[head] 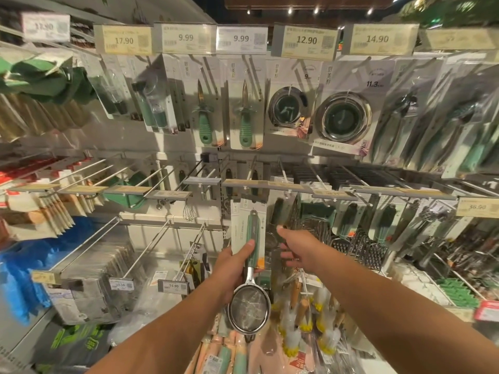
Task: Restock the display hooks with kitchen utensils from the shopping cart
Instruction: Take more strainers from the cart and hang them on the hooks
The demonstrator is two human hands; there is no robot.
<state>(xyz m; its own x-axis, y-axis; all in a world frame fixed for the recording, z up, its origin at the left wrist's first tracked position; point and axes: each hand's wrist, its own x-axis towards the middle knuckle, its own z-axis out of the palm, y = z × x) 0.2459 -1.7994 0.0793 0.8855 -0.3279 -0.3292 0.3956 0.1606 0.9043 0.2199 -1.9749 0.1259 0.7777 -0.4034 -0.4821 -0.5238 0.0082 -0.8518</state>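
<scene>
1. Nearest you are your two bare forearms, reaching up and forward to the display wall.
2. Your left hand (231, 268) is wrapped around the green handle of a packaged mesh strainer (249, 276), fingers curled over its front and the thumb tip showing on the handle.
3. The strainer's long axis runs close to vertical: handle end up, above your grip, and the round mesh bowl (249, 310) hanging below your grip, facing you.
4. Its white backing card (239, 230) rises above your grip, and its top reaches the price rail (259, 184) overhead.
5. Your right hand (295, 248) holds nothing; its fingers are spread and relaxed, just right of the strainer's handle, reaching toward packaged items hanging there.
6. Up and to the left of your grip, bare hooks (151, 247) jut out from the wall.
7. Far above your grip hang green-handled knives (205, 122) under 9.99 tags.
</scene>
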